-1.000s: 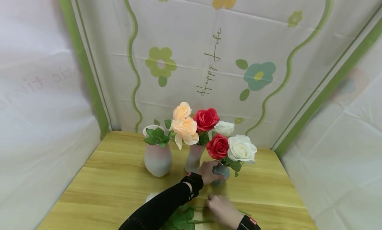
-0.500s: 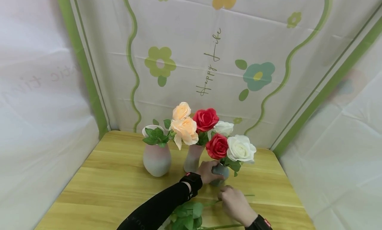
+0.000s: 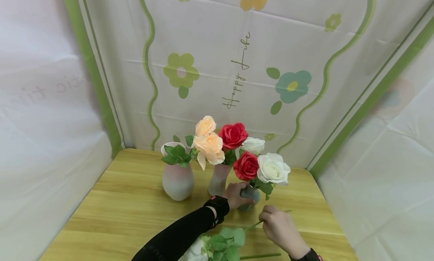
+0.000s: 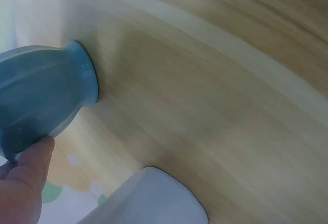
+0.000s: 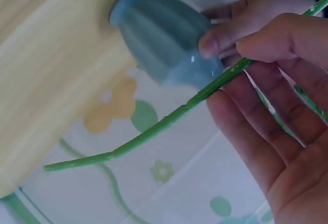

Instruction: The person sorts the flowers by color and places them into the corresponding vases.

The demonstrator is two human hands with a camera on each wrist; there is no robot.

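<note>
My left hand (image 3: 234,195) grips the small blue-grey vase (image 3: 251,199), its thumb on the near side in the head view. The ribbed vase (image 5: 161,39) stands on the table. A red rose (image 3: 246,166) and a white rose (image 3: 274,169) rise from it. My right hand (image 3: 283,231) pinches a long green stem (image 5: 154,126) between thumb and fingers, in front of the vase and to its right. In the head view the stem runs left to green leaves (image 3: 225,241) beside a white rose head (image 3: 197,250), partly hidden by my left sleeve.
Left of the vase stand a slim pinkish-grey vase (image 3: 218,180) with roses above it and a rounder pink-and-white vase (image 3: 178,182) with leaves at its mouth. Another green stem (image 3: 261,256) lies at the front. Printed curtains (image 3: 210,38) enclose the table (image 3: 112,208).
My right hand has moved right and away from me with the stem. The leaves have shifted right, and the white rose head shows more beside my sleeve. My left hand stays on the vase.
</note>
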